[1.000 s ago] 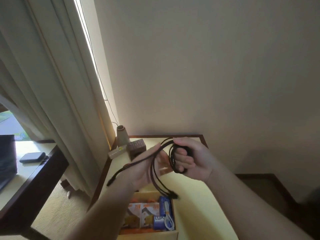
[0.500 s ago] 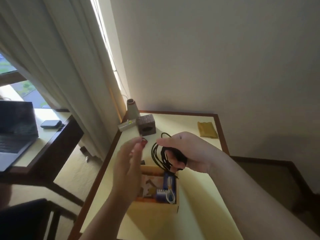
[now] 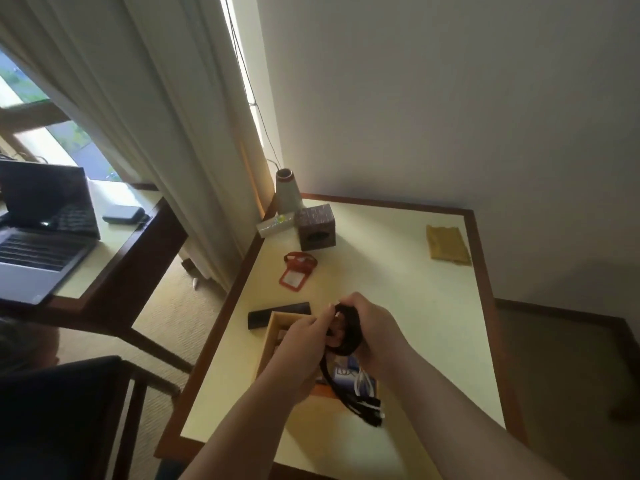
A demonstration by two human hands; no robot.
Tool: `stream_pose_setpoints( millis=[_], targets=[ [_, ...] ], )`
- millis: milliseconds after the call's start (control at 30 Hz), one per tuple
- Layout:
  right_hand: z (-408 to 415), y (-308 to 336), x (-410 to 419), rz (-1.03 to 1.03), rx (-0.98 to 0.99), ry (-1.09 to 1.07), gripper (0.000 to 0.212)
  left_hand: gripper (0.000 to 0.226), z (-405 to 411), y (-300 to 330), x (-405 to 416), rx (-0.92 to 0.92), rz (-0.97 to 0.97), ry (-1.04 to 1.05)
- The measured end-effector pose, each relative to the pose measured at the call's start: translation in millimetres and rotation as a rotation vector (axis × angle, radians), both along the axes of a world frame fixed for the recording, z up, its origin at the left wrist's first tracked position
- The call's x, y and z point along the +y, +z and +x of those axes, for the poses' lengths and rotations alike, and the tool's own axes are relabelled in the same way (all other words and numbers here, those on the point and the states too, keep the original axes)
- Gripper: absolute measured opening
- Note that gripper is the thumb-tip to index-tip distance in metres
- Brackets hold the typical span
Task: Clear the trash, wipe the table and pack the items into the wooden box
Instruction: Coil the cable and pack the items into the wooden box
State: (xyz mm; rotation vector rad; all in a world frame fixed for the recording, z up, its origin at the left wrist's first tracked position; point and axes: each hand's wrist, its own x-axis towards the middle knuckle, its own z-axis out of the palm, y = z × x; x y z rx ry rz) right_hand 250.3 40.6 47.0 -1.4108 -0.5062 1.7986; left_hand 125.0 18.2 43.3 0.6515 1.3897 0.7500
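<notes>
Both hands clenched on one black cable (image 3: 347,332): right hand (image 3: 372,329) gripping the coiled bundle, left hand (image 3: 304,341) pinching it from the other side, directly above the open wooden box (image 3: 272,336) on the tabletop (image 3: 398,292), loose plug ends dangling toward the box's near edge. Likely to spring apart if let go too soon, spilling loops over the rim. Still unpacked on the tabletop: a red tag (image 3: 298,270), a dark flat case (image 3: 278,313) touching the box, a yellow cloth (image 3: 447,247).
</notes>
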Motion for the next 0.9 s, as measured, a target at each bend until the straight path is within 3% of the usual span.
stream_pose_setpoints(
  millis=[67,167,267,333,400,467,533,600,667,767,900],
  targets=[
    [-12.4,-26.3,-0.7,0.03,-0.118,0.061,0.035,0.042,-8.7,-21.1,-0.8,-0.056,-0.019,0.046],
    [-23.3,-57.0,-3.1,0.126,-0.449,0.271,0.048,0.039,-15.5,-42.4,4.6,-0.008,-0.032,0.121],
    [-26.0,-77.7,-0.8,0.237,-0.698,0.422,0.042,0.034,-23.5,-59.7,9.0,0.07,-0.033,0.134],
    [-28.3,-81.6,-4.5,0.317,-0.898,0.413,0.038,0.034,-29.6,-70.1,11.4,0.107,0.003,0.136],
    [-30.7,-77.0,-15.2,0.375,-1.068,0.267,0.025,0.035,-36.1,-79.6,14.0,0.159,-0.005,0.16],
    [-31.9,-69.1,-27.8,0.301,-1.066,0.176,0.004,0.034,-41.6,-88.4,17.8,0.226,-0.041,0.149],
    [-34.6,-75.8,-41.6,0.166,-1.023,0.261,0.011,0.031,-45.4,-97.6,20.1,0.287,-0.062,0.121],
    [-39.2,-91.4,-58.2,0.161,-1.083,0.44,0.033,0.024,-47.2,-106.3,21.1,0.394,-0.042,0.089],
    [-43.8,-112.2,-69.5,0.222,-1.26,0.553,0.047,0.017,-49.3,-109.6,21.4,0.512,-0.023,0.016],
    [-51.2,-125.2,-66.2,0.323,-1.386,0.627,0.029,0.028,-54.6,-117.1,21.0,0.716,0.035,-0.294],
    [-52.1,-119.4,-51.9,0.272,-1.335,0.722,0.029,0.046,-68.6,-114.4,25.0,0.98,0.157,-0.739]
  ],
)
